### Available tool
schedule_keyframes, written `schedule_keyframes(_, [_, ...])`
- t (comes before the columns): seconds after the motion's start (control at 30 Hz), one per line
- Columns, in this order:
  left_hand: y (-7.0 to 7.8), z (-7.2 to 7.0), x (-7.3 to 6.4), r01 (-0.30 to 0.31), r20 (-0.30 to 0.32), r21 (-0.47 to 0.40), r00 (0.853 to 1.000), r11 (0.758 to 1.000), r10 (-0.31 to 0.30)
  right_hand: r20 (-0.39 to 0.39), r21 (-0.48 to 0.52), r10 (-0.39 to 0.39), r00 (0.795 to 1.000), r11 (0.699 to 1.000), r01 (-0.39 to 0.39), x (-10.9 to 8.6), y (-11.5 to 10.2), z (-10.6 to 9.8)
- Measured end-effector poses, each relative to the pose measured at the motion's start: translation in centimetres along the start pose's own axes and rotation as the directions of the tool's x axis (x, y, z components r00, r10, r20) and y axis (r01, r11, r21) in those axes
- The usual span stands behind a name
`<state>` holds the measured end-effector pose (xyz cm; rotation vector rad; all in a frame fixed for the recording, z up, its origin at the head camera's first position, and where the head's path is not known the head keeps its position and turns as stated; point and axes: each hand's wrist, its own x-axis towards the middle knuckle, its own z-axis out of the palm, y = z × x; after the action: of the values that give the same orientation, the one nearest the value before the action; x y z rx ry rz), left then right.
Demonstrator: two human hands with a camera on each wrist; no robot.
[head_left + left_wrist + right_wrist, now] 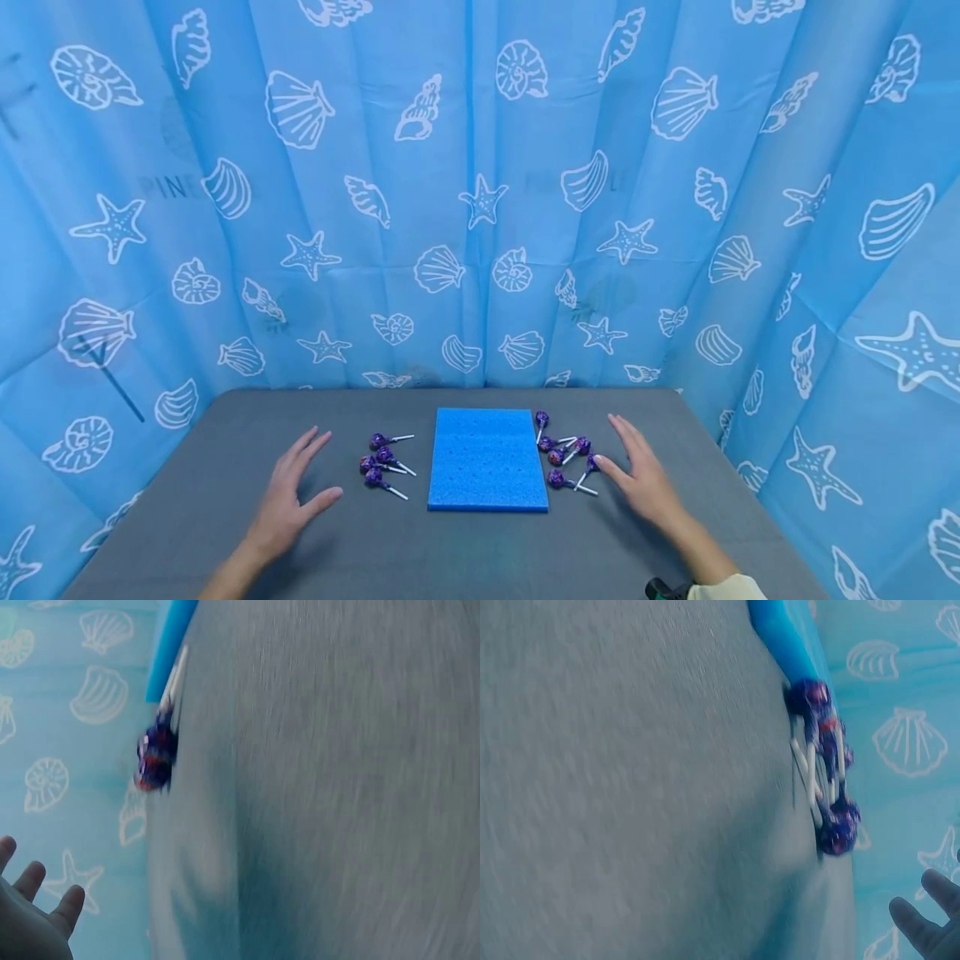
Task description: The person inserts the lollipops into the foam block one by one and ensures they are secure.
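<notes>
Over the left part of the table my left hand [283,498] hovers with fingers spread, holding nothing; its fingertips also show in the left wrist view. To its right lie several purple-wrapped lollipops [375,477] with white sticks, some overlapping. A flat blue foam block [487,458] with rows of small holes lies in the middle. Along its right side is another loose bunch of lollipops [556,457], seen close in the right wrist view. My right hand [647,483] is beside that bunch, fingers extended, its thumb overlapping the nearest lollipop [592,463] in the head view.
A grey cloth-covered table [390,550] carries everything. Blue curtains [480,317] printed with white shells and starfish hang behind the table and along both sides. A dark band [663,590] and a pale sleeve [727,588] show at the right wrist.
</notes>
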<state>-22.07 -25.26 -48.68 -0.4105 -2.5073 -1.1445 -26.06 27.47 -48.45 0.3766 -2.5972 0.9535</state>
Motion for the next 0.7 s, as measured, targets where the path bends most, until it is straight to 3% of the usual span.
schedule_keyframes(0.23, [1.4,2.4,-0.1,0.045,-0.030,-0.078,0.998,0.996,-0.048,-0.028,0.038,0.013,1.000,0.999,-0.012,-0.1,-0.9,1.5])
schedule_keyframes(0.5, [3.0,5.2,-0.1,0.035,-0.072,-0.200,0.996,0.979,-0.051,-0.052,0.067,0.009,0.999,0.998,-0.006,-0.3,-1.4,3.2])
schedule_keyframes(0.7, [4.2,7.2,-0.2,0.115,-0.060,-0.287,0.989,0.951,-0.138,-0.064,0.082,0.010,0.998,0.997,-0.005,-0.5,-1.8,4.0])
